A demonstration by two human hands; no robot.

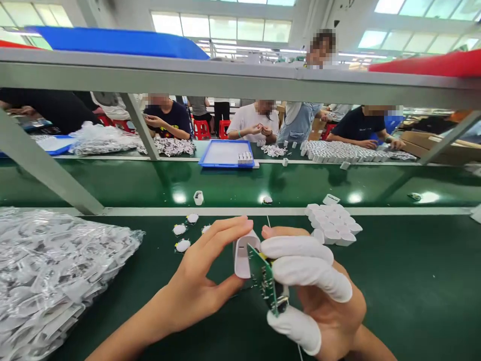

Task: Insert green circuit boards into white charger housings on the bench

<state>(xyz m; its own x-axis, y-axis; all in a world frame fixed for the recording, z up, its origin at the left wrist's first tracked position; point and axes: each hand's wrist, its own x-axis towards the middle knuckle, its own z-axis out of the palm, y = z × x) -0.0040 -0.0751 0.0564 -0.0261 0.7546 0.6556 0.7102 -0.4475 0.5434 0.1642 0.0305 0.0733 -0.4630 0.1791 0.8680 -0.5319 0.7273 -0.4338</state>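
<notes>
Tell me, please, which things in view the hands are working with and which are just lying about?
In hand:
- white plastic shell, held by the left hand
- green circuit board, held by the right hand, which wears white finger cots

Lying about:
- pile of white shells
- small white caps
- clear bags
- blue tray

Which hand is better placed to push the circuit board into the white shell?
Right hand, probably: its capped fingers already pinch the circuit board at the shell's mouth. The left hand is steadying the shell.
</notes>
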